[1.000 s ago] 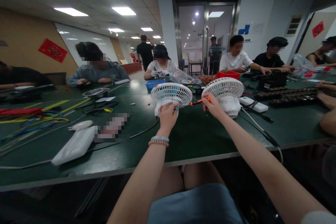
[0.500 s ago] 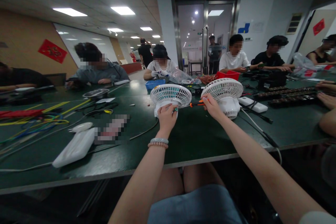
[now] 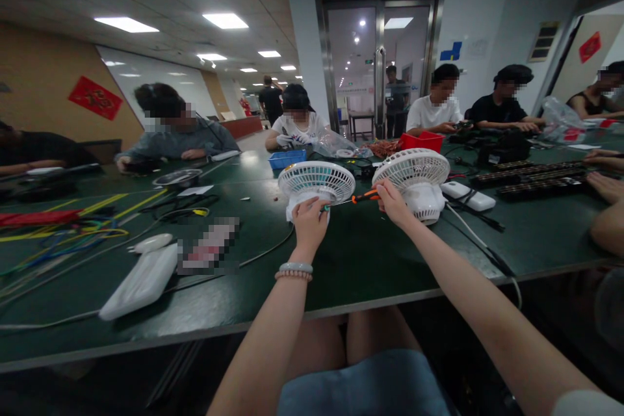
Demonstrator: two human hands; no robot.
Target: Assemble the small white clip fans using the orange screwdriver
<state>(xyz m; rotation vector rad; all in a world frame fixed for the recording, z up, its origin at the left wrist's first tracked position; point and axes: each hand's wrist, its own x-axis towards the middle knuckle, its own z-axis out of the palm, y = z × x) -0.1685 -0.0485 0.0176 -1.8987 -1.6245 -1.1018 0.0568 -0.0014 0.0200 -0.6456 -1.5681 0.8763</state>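
Note:
In the middle of the table, a small white fan [image 3: 316,175] lies with its round slotted grille tilted up. My left hand [image 3: 311,224] is closed around its motor housing, fingers wrapped over the near side. A small teal piece shows at those fingertips; I cannot make out what it is. My right hand [image 3: 394,205] grips the orange and black handle of a screwdriver [image 3: 364,196]. The thin shaft points left, its tip close to my left fingers and the teal piece. Just behind my right hand stands a second white fan [image 3: 424,201], its grille also tilted up.
A white power strip [image 3: 141,283] and loose cables lie on the left of the green table [image 3: 263,292]. Another white block [image 3: 468,196] with a black cable lies right of the second fan. Beyond are a blue bin [image 3: 287,159], a red bin [image 3: 422,141] and several seated people.
The screwdriver and both hands have stayed almost in place, with the screwdriver slightly less slanted. The whole view has shifted a little.

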